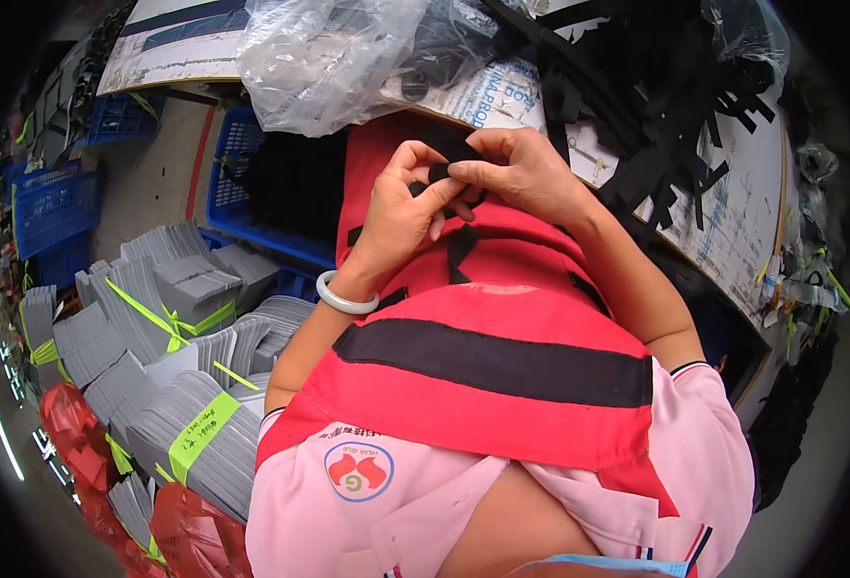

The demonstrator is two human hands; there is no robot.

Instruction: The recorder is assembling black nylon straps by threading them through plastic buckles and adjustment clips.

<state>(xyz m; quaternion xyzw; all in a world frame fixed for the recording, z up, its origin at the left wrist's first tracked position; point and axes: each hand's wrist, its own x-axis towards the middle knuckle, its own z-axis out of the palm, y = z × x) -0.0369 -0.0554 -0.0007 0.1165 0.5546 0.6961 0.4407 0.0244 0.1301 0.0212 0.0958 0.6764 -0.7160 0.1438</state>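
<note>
Both hands meet above my lap, in front of the table's edge. Between them is a black fabric strap [452, 146], partly covered by the fingers. My left hand [398, 200], with a pale bangle at the wrist, is closed on the strap with thumb and fingers curled. My right hand [526, 171] pinches the same strap between thumb and forefinger. The strap's lower part is hidden behind the fingers. A large tangled pile of black straps [642, 82] lies on the table to the right of the hands.
Clear plastic bags [329, 58] lie on the worn white table [709, 226]. Left of me, a blue crate [221, 188] holds black material. Bundles of grey sheets [179, 400] tied with yellow-green ribbon stand beside me, with red plastic bags [189, 530] below. I wear a red apron [502, 318].
</note>
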